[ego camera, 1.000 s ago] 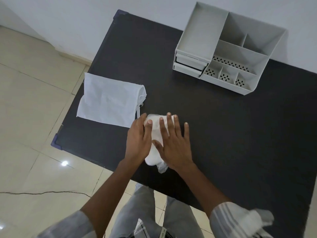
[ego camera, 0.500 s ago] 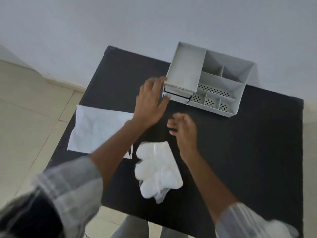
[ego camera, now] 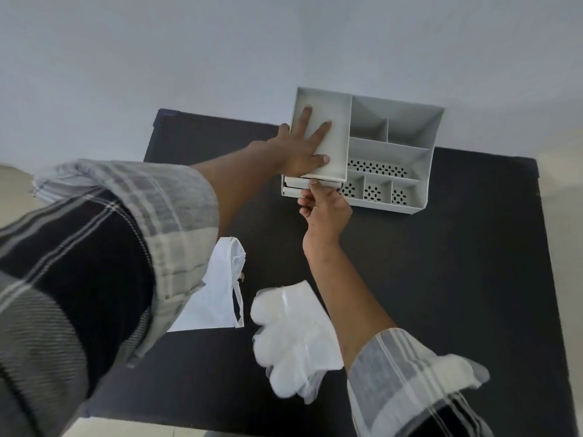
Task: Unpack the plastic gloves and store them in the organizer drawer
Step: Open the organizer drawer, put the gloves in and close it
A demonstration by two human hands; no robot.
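A grey plastic organizer (ego camera: 394, 152) stands at the far side of the black table (ego camera: 441, 279), with two small drawers stacked under its left tray. My left hand (ego camera: 299, 146) lies flat on that tray, fingers spread. My right hand (ego camera: 325, 203) pinches the front of the upper drawer (ego camera: 296, 182), which sits almost flush with the organizer. The stack of translucent white plastic gloves (ego camera: 293, 335) lies on the table near me, beside my right forearm, untouched.
An empty white plastic bag (ego camera: 217, 298) lies left of the gloves, partly under my left sleeve. A pale wall rises right behind the organizer. The table's near edge is close below the gloves, and tiled floor shows at the left.
Both hands left the gloves and reached forward to the organizer. The left hand settled flat on its tray and the right hand took hold of the upper drawer's front.
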